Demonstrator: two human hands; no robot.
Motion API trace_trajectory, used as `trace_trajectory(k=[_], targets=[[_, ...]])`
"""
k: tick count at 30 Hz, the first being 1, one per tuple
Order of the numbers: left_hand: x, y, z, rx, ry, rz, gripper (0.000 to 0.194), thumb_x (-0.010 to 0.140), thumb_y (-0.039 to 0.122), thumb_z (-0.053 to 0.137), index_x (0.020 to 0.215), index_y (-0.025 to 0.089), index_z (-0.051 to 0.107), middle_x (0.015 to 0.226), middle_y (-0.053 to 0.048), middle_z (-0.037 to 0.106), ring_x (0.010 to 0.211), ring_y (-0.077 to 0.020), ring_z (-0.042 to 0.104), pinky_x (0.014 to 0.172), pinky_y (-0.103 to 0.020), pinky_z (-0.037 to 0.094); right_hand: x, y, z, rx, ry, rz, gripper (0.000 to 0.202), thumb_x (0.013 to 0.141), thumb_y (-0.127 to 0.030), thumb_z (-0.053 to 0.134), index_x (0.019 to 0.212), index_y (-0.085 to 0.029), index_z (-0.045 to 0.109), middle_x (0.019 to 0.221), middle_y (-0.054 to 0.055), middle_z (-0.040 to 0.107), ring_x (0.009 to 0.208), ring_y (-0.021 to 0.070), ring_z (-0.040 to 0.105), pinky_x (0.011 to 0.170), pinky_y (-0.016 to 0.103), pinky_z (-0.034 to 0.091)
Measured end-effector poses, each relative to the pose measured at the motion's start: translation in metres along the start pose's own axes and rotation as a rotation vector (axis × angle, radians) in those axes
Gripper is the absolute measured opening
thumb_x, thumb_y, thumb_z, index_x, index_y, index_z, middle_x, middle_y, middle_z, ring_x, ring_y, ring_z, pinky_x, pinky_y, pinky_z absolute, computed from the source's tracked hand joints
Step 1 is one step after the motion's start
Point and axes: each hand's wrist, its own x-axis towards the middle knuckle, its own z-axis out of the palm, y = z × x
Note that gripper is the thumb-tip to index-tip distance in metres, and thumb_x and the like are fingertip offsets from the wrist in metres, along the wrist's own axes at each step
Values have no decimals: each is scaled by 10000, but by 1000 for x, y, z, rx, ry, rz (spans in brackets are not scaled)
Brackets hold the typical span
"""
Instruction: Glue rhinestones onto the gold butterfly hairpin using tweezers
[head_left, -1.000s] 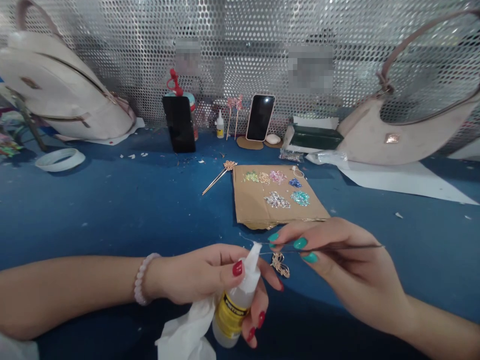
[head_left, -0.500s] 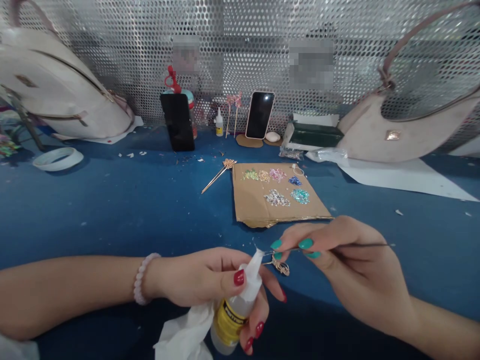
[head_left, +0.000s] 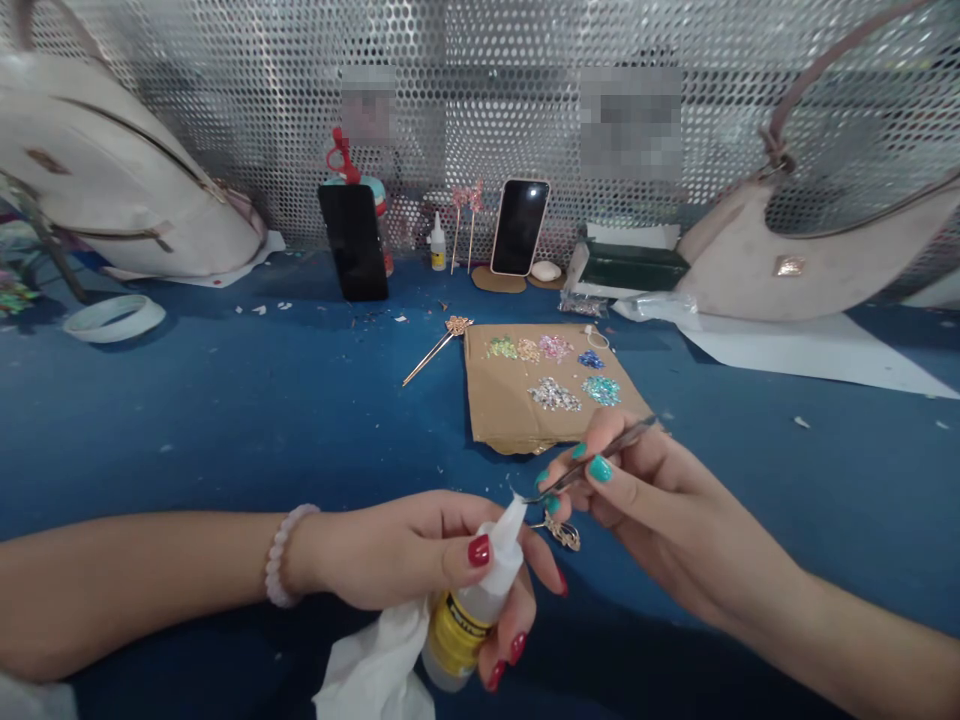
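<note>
In my left hand (head_left: 442,560) is a glue bottle (head_left: 469,625) with a yellow label, tilted so its white nozzle points up and right. A crumpled white tissue (head_left: 375,665) hangs below that hand. My right hand (head_left: 652,500) pinches dark tweezers (head_left: 600,460), whose tips are at the nozzle's end. A thin strand shows at the nozzle tip. Just right of my left fingers is a gold hair stick's ornament (head_left: 562,534); its shaft runs in behind the nozzle, and I cannot tell whether the fingers grip it.
A cardboard sheet (head_left: 502,410) bears several small piles of coloured chips. Beside it lies another gold hair stick (head_left: 435,352). Farther back stand two phones (head_left: 355,243), a small glue bottle (head_left: 438,245) and a green box (head_left: 634,268). A tape roll (head_left: 114,318) and two bags (head_left: 840,250) flank the blue table.
My right hand has turned, and the tweezers have swung from nearly level to slanting, tips down at the nozzle. My left hand and the bottle have barely moved.
</note>
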Motion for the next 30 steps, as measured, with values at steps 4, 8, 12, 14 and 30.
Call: trace_trajectory(k=[4,8,12,14,30], targets=[[0,0,1,0,31,6,362,928,416,509,1098,100,555,721,10,528,549,-92,565,690,-318,516,1,1,-4,-29,-63,-42,10,858,-224,620,852,-230,626,886,-10,736,784,72,696,713,150,552],[0,2,1,22,27,21,362,939,402,496,1137,108,569,714,6,529,532,-82,554,642,-285,507,-6,-1,-8,-317,-72,-247,124,884,-174,569,934,-272,624,949,-6,723,897,99,686,765,189,558],[0,5,0,52,26,17,341,934,389,511,1101,107,604,717,0,537,512,-67,537,594,-242,484,-14,-6,-6,-646,-52,-504,211,874,-121,553,984,-288,621,976,13,709,940,120,678,804,210,559],[0,6,1,65,32,12,332,928,387,521,1072,104,619,710,-1,542,506,-63,528,579,-229,474,-14,-7,-4,-724,-47,-559,214,880,-119,534,986,-285,618,965,23,707,935,125,680,806,214,560],[-5,6,0,245,135,-89,345,867,388,619,1097,131,619,793,-30,556,655,-74,497,634,-189,420,-9,-5,-4,-276,-89,-118,54,890,-189,556,859,-227,578,828,22,696,706,129,672,640,282,570]])
